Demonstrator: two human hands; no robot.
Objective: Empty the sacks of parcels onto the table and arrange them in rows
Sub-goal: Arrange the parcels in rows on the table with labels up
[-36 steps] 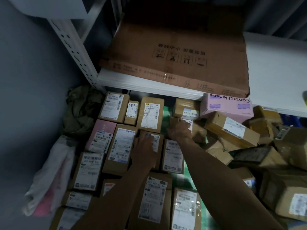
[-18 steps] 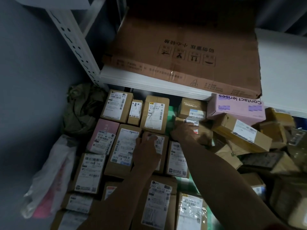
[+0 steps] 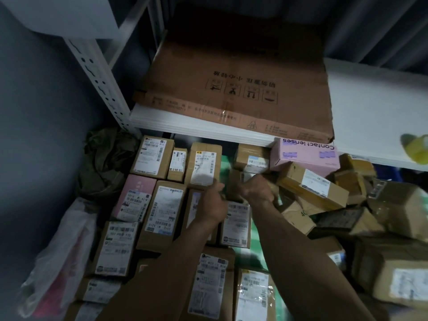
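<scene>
Far left, against the grey wall: a white plastic bag, slumped. Behind it a crumpled olive sack, limp, by the look of it emptied. Next over, the rows of parcels: brown cartons laid flat, white shipping labels up, edges close together, running from under the shelf toward the camera. One pink parcel among them. Three columns look settled. Green table cover shows in the gaps. Centre: left hand reaches over the rows toward the fourth column, thumb raised. Its fingers are blurred and turned away, so I cannot tell whether it holds anything. Just beside it the right hand, fingers curled round a small brown box at the far end of that column. Judged step: seating this box in line. Right of the hands: a heap of parcels, tilted, overlapping, labels facing all ways. A pink Contact lenses box lies at the back of the heap, against the shelf edge. Judgement: roughly half sorted. The left portion is done; the whole right heap is left to lay out. Parcels look rigid, taped, mostly small and oblong, and should slide and square up easily. Light is dim, and most label print is unreadable.
</scene>
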